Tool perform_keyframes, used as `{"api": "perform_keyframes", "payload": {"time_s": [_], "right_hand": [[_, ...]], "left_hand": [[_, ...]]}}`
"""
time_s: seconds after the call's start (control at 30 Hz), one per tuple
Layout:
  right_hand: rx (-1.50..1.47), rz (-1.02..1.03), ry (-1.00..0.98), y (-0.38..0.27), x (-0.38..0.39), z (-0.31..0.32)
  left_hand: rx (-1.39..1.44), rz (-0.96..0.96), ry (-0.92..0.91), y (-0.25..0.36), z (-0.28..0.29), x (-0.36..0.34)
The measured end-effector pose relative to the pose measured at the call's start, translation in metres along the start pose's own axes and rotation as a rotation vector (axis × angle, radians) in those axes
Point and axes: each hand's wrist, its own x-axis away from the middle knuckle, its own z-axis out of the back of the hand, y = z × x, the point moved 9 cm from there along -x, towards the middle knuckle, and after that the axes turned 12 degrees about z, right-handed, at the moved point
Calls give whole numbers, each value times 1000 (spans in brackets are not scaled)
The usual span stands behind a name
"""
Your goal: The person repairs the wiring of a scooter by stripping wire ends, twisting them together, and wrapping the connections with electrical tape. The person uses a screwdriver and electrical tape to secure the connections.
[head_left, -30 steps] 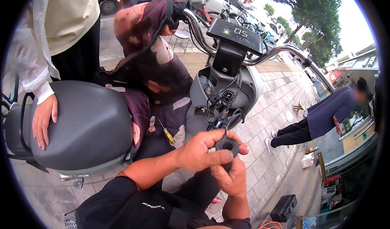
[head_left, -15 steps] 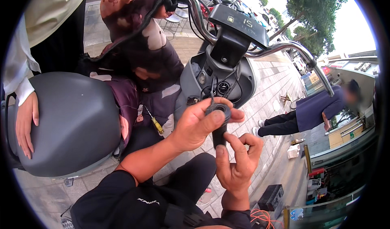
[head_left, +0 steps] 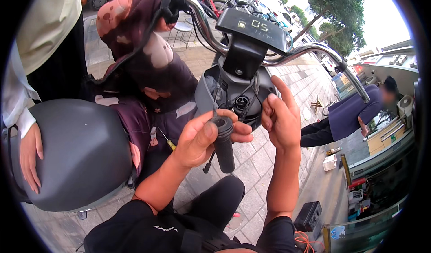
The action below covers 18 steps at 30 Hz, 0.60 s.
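Observation:
A black ribbed handlebar grip (head_left: 224, 150) with a round hollow end is held in my left hand (head_left: 194, 141), thumb and fingers closed round its upper end. Beside it dangles a thin black cable with a small plug. My right hand (head_left: 285, 120) is raised away from the grip, index finger stretched up and the other fingers bent, nothing visible in it. Behind both hands is the scooter's grey front panel (head_left: 211, 80), with loose wires in its recess. Above it sit the lit display (head_left: 251, 30) and the chrome handlebar (head_left: 330, 51), whose right end is bare.
At left, another person's hand (head_left: 31, 156) rests on the grey seat (head_left: 81, 158). A yellow screwdriver (head_left: 170, 144) lies by the patterned quilted cover (head_left: 161, 80). A person in purple (head_left: 350, 118) stands at right. Below are a black box (head_left: 308, 216) and an orange cable (head_left: 307, 241).
My right hand has let go of the grip's lower end and moved up and right toward the front panel. The grip, in my left hand, has shifted slightly left and down.

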Motion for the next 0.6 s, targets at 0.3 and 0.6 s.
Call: {"api": "perform_keyframes", "payload": {"time_s": [0.3, 0.6], "right_hand": [[-301, -147, 19, 26, -26, -9], [814, 424, -533, -38, 35, -109]], "left_hand": [[-91, -70, 0, 15, 3, 3], [-141, -202, 421, 36, 36, 12]]}}
